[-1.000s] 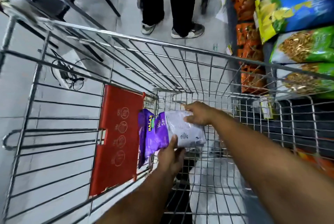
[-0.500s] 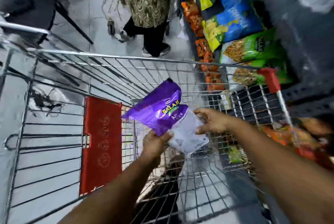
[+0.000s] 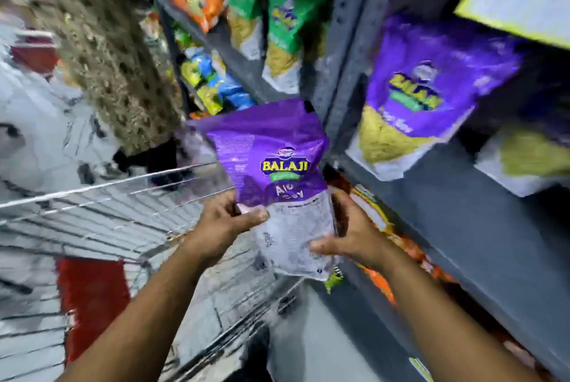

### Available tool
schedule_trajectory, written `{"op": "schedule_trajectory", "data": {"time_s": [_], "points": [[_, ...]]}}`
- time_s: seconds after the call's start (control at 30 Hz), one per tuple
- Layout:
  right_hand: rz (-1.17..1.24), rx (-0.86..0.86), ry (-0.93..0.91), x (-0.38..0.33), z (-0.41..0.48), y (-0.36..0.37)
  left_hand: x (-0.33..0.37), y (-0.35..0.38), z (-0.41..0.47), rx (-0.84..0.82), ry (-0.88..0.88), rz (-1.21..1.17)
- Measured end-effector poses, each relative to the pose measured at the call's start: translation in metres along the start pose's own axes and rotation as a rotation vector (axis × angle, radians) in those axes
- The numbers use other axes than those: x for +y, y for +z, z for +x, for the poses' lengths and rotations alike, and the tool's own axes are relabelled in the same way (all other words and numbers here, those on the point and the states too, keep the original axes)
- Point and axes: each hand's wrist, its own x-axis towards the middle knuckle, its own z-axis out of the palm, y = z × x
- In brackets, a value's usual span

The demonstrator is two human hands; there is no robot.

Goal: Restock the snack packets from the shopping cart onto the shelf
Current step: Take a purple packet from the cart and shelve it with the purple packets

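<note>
A purple snack packet (image 3: 271, 159) with a clear lower half is held upright in front of me, above the wire shopping cart (image 3: 129, 215). My left hand (image 3: 228, 224) grips its left side and my right hand (image 3: 348, 233) grips its lower right edge. To the right is the dark grey shelf (image 3: 462, 227). A matching purple packet (image 3: 422, 85) stands on that shelf, a little higher than the one I hold. The view is blurred by motion.
Green, orange and blue snack bags (image 3: 277, 11) fill the shelves further back. Orange packets (image 3: 379, 221) lie on the lower shelf by my right hand. A person in patterned clothing (image 3: 101, 51) stands close behind the cart. The cart's red flap (image 3: 92, 298) is at lower left.
Both hands have lifted the purple packet out of the cart and turned it upright toward the shelf. The view has swung up and right, from the cart to the shelves.
</note>
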Motion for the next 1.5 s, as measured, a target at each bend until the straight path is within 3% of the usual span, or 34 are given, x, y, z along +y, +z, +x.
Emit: {"op": "schedule_trajectory", "data": {"time_s": [0.1, 0.2, 0.33, 0.43, 0.53, 0.73, 0.83, 0.93, 1.07, 1.27, 1.5], "points": [[0.043, 0.213, -0.075, -0.006, -0.065, -0.022, 0.008, 0.057, 0.007, -0.177, 0.0, -0.048], [0.048, 0.442, -0.13, -0.006, -0.121, -0.042, 0.015, 0.123, 0.014, -0.254, 0.035, -0.027], [-0.026, 0.834, -0.206, -0.003, -0.164, -0.063, 0.014, 0.213, -0.001, -0.01, 0.249, 0.231], [-0.1, 0.988, -0.292, -0.012, -0.184, -0.073, 0.01, 0.265, -0.021, -0.324, 0.243, 0.234], [-0.123, 0.943, -0.312, -0.011, -0.202, -0.084, 0.002, 0.286, -0.015, -0.561, 0.223, 0.183], [-0.172, 0.976, -0.23, -0.003, -0.209, -0.127, 0.001, 0.301, 0.034, -0.479, 0.173, 0.062], [-0.166, 1.039, -0.184, -0.008, -0.201, -0.154, 0.0, 0.294, 0.055, -0.586, 0.061, 0.008], [-0.064, 0.895, -0.068, -0.011, -0.192, -0.182, 0.0, 0.294, 0.079, -0.714, -0.008, -0.051], [0.037, 0.79, -0.063, -0.009, -0.182, -0.201, 0.004, 0.302, 0.119, -0.823, -0.04, 0.03], [-0.061, 0.969, -0.048, 0.018, -0.16, -0.207, -0.01, 0.31, 0.153, -0.835, -0.038, 0.186], [-0.034, 0.987, -0.052, 0.03, -0.161, -0.203, -0.022, 0.308, 0.169, -0.921, -0.078, 0.239]]}}
